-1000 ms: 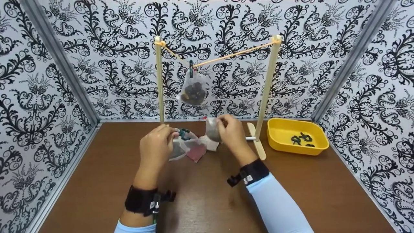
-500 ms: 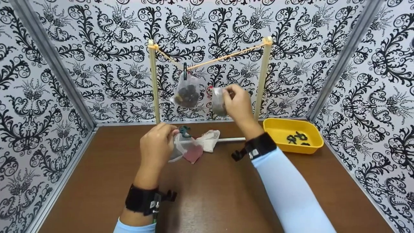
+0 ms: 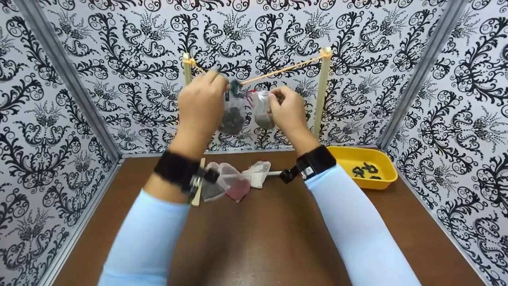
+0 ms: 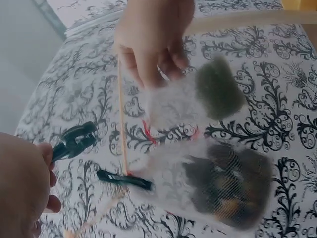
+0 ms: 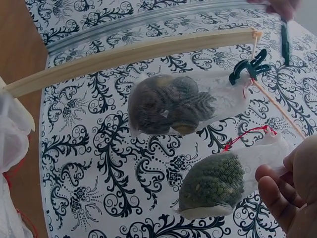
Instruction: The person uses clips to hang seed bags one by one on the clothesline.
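My left hand (image 3: 202, 101), raised to the cord near the left post, pinches a dark green spring clip (image 4: 74, 141). To its right, my right hand (image 3: 289, 109) pinches the upper part of a white mesh drawstring bag (image 5: 213, 183) with small green pieces at its bottom and a red string. Both are in the air below the sagging orange cord (image 3: 281, 70). Beside them hangs another mesh bag (image 5: 171, 106) with dark, rounded pieces, fastened to the cord by its own green clip (image 5: 250, 67). In the head view my left hand partly covers that bag.
Two wooden posts (image 3: 323, 91) carry the cord. On the table lie mesh bags: a grey one (image 3: 212, 190), one with pink contents (image 3: 239, 190) and a white one (image 3: 260, 174). A yellow tub (image 3: 369, 183) at the right holds several dark clips (image 3: 364, 170).
My left hand has risen from above the table bags to the cord, bringing the clip. My right hand has lifted the bag with green pieces up to just below the cord.
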{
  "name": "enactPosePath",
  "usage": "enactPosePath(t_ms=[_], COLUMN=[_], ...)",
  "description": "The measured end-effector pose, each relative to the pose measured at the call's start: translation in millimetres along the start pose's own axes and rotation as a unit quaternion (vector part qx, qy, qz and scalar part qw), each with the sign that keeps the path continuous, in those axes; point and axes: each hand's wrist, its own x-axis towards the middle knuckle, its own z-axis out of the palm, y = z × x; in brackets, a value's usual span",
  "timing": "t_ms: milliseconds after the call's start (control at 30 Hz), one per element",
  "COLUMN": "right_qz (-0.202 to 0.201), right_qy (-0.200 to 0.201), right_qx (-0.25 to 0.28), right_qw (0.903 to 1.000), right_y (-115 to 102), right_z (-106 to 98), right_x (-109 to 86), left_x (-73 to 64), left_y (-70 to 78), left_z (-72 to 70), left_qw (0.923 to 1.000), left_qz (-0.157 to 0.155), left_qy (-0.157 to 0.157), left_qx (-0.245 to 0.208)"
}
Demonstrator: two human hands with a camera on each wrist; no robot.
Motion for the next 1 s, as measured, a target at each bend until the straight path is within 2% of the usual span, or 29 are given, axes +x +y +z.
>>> enactPosePath(t_ms=[100, 167, 267, 400, 500, 667, 833, 1000], right_qz=[-0.005, -0.01, -0.008, 0.012, 0.023, 0.029, 0.025, 0.011], right_qy=[0.0, 0.002, -0.005, -0.015, -0.016, -0.018, -0.019, -0.006], right_qx=[0.009, 0.019, 0.036, 0.062, 0.073, 0.094, 0.126, 0.115], right_qw=[0.9999, 0.9998, 0.9993, 0.9979, 0.9969, 0.995, 0.9916, 0.9933], right_y=[-2.8, -4.4, -6.3, -9.0, -10.6, -12.0, -9.6, -3.7], right_z=[2.2, 4.1, 7.3, 10.0, 10.7, 12.2, 9.5, 5.2], right_x=[3.8, 5.9, 8.5, 9.6, 10.6, 12.6, 14.5, 17.1], left_x=[28.9, 42.4, 55.0, 62.3, 63.8, 62.5, 61.4, 61.9], left_y=[2.7, 3.7, 3.8, 3.5, 3.1, 3.0, 4.0, 3.4], left_z=[2.1, 5.6, 12.6, 18.2, 20.8, 27.4, 33.1, 35.8], left_qw=[0.9966, 0.9917, 0.9843, 0.9759, 0.9758, 0.9815, 0.9818, 0.9841], left_qz=[-0.003, 0.004, 0.031, 0.057, 0.06, 0.061, 0.083, 0.093], left_qy=[-0.081, -0.125, -0.161, -0.191, -0.193, -0.168, -0.158, -0.143], left_qx=[0.013, 0.031, 0.065, 0.09, 0.083, 0.069, 0.064, 0.048])
